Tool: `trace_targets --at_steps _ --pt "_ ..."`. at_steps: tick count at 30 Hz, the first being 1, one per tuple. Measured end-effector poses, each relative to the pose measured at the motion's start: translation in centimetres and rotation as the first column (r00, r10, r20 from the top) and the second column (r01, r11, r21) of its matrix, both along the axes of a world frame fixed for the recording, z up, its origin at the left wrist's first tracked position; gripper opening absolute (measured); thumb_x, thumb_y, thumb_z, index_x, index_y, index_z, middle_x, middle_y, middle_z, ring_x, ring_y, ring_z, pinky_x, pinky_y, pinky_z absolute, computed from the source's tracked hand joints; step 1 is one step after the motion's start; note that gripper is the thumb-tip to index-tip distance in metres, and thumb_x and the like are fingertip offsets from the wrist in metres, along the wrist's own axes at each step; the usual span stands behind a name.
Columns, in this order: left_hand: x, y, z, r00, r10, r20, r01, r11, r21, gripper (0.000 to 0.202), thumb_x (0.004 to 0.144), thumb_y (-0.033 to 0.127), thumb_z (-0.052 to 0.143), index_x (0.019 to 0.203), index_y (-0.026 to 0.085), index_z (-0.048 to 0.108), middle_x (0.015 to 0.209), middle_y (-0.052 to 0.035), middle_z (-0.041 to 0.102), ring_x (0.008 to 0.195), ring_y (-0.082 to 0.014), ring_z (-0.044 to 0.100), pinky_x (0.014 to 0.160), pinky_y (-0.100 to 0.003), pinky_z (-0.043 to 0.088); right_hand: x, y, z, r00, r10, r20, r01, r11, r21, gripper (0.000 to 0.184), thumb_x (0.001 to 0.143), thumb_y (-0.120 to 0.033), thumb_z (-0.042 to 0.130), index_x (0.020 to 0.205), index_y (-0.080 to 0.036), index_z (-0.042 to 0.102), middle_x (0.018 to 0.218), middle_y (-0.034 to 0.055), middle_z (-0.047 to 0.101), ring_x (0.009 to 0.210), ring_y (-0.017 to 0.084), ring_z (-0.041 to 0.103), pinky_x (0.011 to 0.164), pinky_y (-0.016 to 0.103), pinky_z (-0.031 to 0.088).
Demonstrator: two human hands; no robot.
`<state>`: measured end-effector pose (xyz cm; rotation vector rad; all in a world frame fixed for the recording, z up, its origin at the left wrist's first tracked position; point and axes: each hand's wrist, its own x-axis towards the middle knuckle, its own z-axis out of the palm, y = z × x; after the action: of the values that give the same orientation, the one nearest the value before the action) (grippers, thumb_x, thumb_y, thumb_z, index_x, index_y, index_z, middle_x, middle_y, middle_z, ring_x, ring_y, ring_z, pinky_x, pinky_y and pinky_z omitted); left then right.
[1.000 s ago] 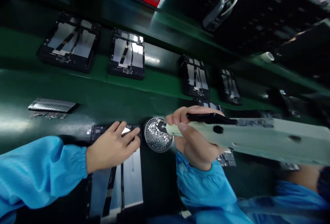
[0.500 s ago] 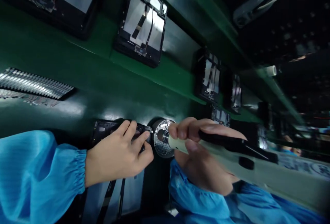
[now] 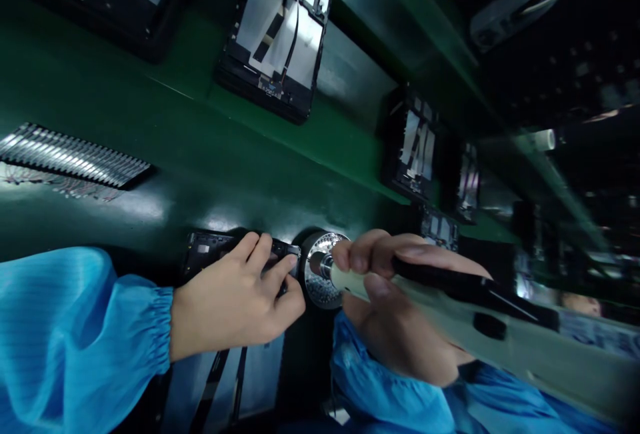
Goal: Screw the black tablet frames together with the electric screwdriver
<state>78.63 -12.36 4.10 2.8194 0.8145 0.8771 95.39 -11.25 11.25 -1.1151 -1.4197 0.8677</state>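
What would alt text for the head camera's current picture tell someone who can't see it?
A right hand grips a pale handheld tool pointed at a round, speckled metal dish. The left hand rests on an opened flat device; similar devices lie beyond on a green work surface.

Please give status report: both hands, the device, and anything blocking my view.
Left hand across far end of device, hiding part. Right hand gripping pale driver. Driver tip at round metal dish, contact unclear.

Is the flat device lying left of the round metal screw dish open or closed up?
Open: on the device, two dark ribbon cables lie exposed across a pale panel, with no cover over them.
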Motion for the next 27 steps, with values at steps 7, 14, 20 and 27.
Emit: trace_targets --at_steps 7,14,20,27 --pt "0.0 0.0 0.3 1.000 -0.003 -0.010 0.002 1.000 -0.017 0.017 0.091 0.010 0.054 0.103 0.010 0.066 0.119 -0.0182 0.072 0.101 -0.0410 0.072 0.084 -0.058 0.061 0.2 0.2 -0.2 0.998 0.050 -0.039 -0.048 0.998 0.043 0.038 0.073 0.005 0.064 0.100 -0.021 0.071 0.075 -0.0025 0.057 0.069 0.014 0.057 0.059 0.033 0.051" --pt "0.0 -0.1 0.4 1.000 -0.004 0.001 0.004 1.000 -0.018 0.017 0.091 0.010 0.053 0.101 0.010 0.067 0.118 -0.0181 0.073 0.100 -0.0425 0.072 0.083 -0.058 0.062 0.1 0.3 -0.5 0.998 0.056 -0.016 -0.055 0.996 0.063 0.039 0.071 0.007 0.060 0.097 -0.021 0.071 0.074 -0.0031 0.057 0.068 0.013 0.058 0.058 0.032 0.051" --pt "0.1 0.1 0.5 1.000 -0.012 0.001 0.012 0.999 -0.030 0.014 0.092 0.012 0.056 0.098 0.010 0.068 0.118 -0.0190 0.072 0.102 -0.0439 0.072 0.084 -0.059 0.062 0.2 0.6 -1.2 0.996 0.085 -0.032 -0.081 0.992 0.099 0.038 0.069 0.006 0.061 0.094 -0.020 0.071 0.072 -0.0035 0.057 0.065 0.013 0.057 0.055 0.032 0.051" --pt "-0.1 0.1 0.5 1.000 -0.005 0.006 0.005 1.000 -0.021 0.010 0.091 0.010 0.058 0.093 0.010 0.068 0.116 -0.0175 0.073 0.103 -0.0437 0.071 0.086 -0.057 0.062 0.7 0.8 -1.0 0.989 0.010 -0.147 -0.004 0.999 0.044 0.037 0.067 0.002 0.064 0.094 -0.023 0.072 0.070 -0.0041 0.057 0.063 0.012 0.055 0.053 0.029 0.049"
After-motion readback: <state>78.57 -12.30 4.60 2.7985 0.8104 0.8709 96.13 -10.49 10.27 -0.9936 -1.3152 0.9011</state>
